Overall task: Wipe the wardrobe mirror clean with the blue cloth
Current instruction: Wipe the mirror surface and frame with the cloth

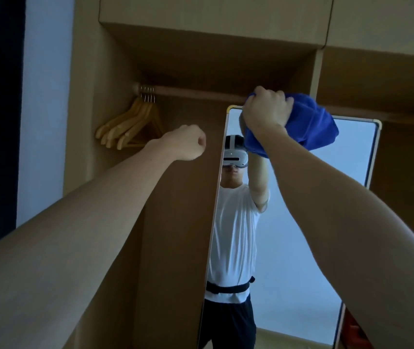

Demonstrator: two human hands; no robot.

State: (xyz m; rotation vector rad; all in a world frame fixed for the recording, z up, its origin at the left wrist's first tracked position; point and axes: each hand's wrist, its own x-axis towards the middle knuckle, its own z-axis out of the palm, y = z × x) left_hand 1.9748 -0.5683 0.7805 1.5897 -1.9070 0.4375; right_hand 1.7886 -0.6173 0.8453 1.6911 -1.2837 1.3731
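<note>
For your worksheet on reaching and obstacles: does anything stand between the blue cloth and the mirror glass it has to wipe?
Nothing visible does. The right hand bunches the blue cloth against the top left of the mirror. The hangers hang off to the left on the rail, and the left hand, a closed fist, is left of the mirror's edge.

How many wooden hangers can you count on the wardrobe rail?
4, judging by the hooks. The wooden hangers hang bunched together at the left end of the rail, overlapping closely, so another may be hidden. None hang elsewhere on the visible rail.
</note>
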